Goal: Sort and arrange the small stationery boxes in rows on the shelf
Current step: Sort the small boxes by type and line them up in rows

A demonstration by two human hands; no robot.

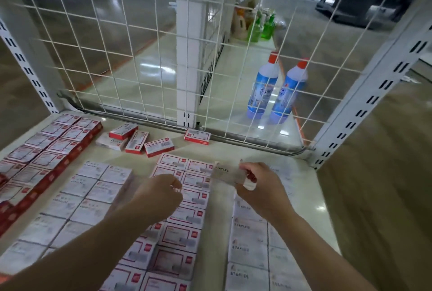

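Observation:
My right hand (pixel 259 188) pinches a white staples box (pixel 225 175) above the shelf, just past the far end of the white staples rows (pixel 250 248). My left hand (pixel 161 195) hovers with curled fingers over the red-bordered box rows (pixel 184 218); it seems to hold nothing. More white boxes (pixel 81 199) lie in rows to the left, and stacked red boxes (pixel 42 150) fill the far left. Several loose red-and-white boxes (pixel 138 140) lie scattered near the back, with one more box (pixel 197 136) against the mesh.
A white wire mesh (pixel 149 57) closes the shelf's back. Slotted uprights (pixel 364 108) stand at both sides. Behind the mesh stand two blue bottles (pixel 278 89) with red caps and green spray bottles (pixel 261 26). Bare shelf surface (pixel 299 174) lies at the right back.

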